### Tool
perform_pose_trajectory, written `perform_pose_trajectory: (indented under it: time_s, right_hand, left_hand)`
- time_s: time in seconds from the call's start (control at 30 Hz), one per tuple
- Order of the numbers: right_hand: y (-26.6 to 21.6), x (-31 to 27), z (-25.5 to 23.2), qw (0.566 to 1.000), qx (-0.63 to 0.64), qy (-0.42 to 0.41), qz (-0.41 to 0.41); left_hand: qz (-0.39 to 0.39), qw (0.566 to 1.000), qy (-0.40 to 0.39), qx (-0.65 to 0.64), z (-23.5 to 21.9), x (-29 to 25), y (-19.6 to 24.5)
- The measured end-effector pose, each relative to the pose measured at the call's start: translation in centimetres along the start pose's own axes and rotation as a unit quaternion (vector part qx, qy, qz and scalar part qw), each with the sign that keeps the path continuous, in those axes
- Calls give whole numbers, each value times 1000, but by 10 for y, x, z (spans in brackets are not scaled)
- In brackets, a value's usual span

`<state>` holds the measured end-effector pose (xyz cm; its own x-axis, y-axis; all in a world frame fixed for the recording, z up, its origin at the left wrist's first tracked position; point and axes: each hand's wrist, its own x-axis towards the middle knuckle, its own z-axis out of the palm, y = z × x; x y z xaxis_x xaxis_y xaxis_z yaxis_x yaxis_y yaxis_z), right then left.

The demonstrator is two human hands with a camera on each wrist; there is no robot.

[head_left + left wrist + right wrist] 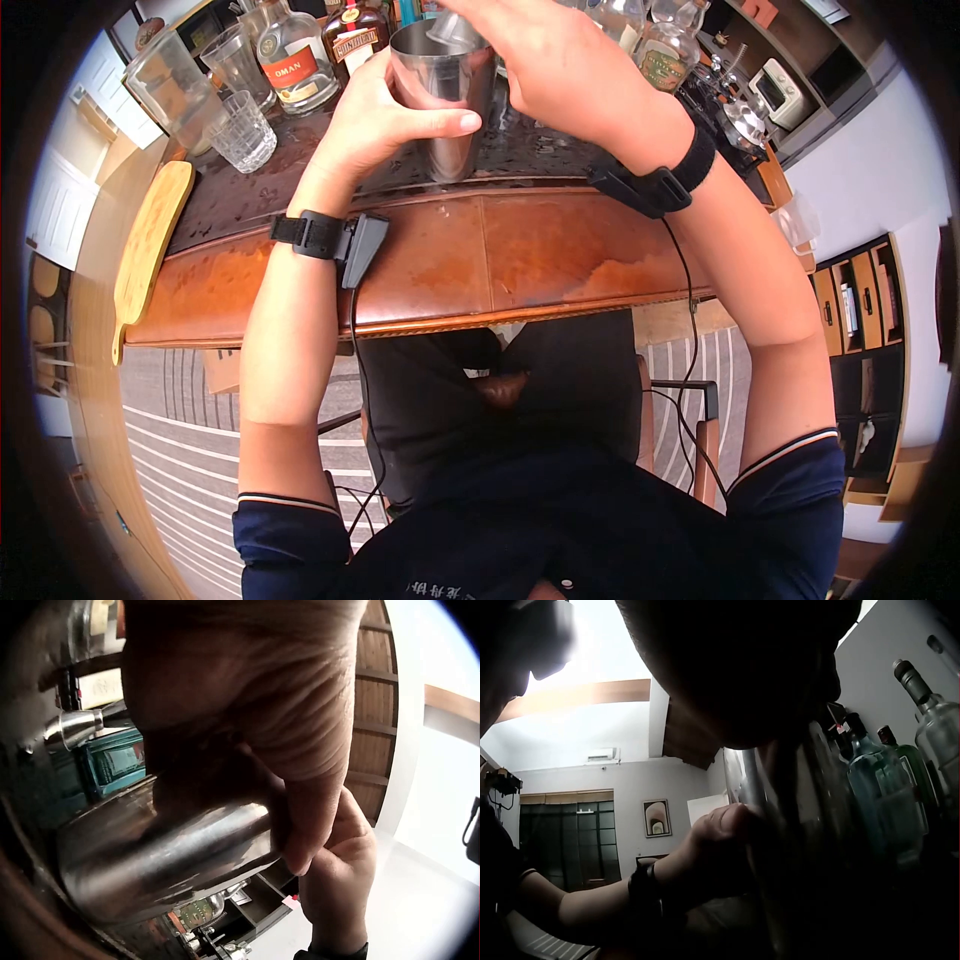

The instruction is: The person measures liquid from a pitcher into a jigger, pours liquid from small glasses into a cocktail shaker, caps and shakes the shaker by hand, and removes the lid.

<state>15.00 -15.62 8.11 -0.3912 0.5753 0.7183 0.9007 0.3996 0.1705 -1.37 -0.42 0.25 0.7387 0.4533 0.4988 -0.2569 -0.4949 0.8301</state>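
Observation:
My left hand [365,125] grips a tall polished metal shaker tin [455,155] near its upper part, thumb across the front. The tin stands upright at the bar's dark wet top. My right hand [560,75] is over the tin's mouth and holds a small shiny metal cup [455,28], tilted at the rim. Its fingertips are cut off by the top of the head view. In the left wrist view the left hand [240,697] wraps the tin [172,855], with the right hand [341,877] behind. The right wrist view is mostly dark.
A cut-glass tumbler [243,132] and a tall glass vessel [175,90] stand left, beside a red-labelled bottle [293,65]. More bottles line the back. A wooden board [155,235] lies at the left edge. Brown leather padding [420,255] runs along the front.

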Motion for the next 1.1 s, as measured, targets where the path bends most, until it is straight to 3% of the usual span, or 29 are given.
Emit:
perform_pose_trajectory:
  time_s: [0.03,0.17,0.27,0.33,0.37,0.4,0.43,0.47,0.53,0.57,0.63,0.7,0.77,0.97,1.03,1.1]
  right_hand:
    - [-2,0,-2,999,3,-6,-39]
    - [-6,-2,-8,998,21,-1,-59]
    - [2,-4,-15,994,-64,38,-75]
    - [10,-4,-23,991,-42,120,47]
    - [8,-5,-28,991,-42,120,48]
    - [3,-5,-37,963,9,103,249]
    - [-1,-6,-43,892,59,82,440]
    - [17,-21,-38,892,58,82,441]
    - [74,-71,-9,854,186,91,478]
    - [83,-85,0,854,185,91,478]
    - [95,-107,15,778,212,98,584]
    - [100,-120,24,767,241,100,587]
    - [101,-124,29,726,275,77,625]
    - [109,-128,48,733,226,37,641]
    - [106,-127,52,725,245,44,642]
    - [100,-125,44,716,239,30,656]
  left_hand:
    - [0,1000,1,-3,0,0,2]
    - [-37,999,-23,26,-2,-1,9]
    - [-55,998,-21,34,-2,-1,12]
    - [-67,996,-40,42,-7,1,8]
    - [-80,994,-58,49,-7,1,6]
    - [-80,994,-59,49,-7,1,4]
    - [-61,997,-41,36,-5,0,3]
    - [-42,999,-22,24,-3,-1,2]
    - [-33,999,-18,29,-4,0,-2]
    - [-26,999,-12,34,-4,0,-3]
    - [-21,999,-7,31,-3,0,-5]
    - [-16,999,-2,29,-3,0,-3]
    - [-38,998,-22,36,-2,-1,7]
    - [-15,999,-8,28,-1,0,1]
    - [-44,996,-34,66,-3,0,3]
    - [-19,1000,-17,-4,1,-2,7]
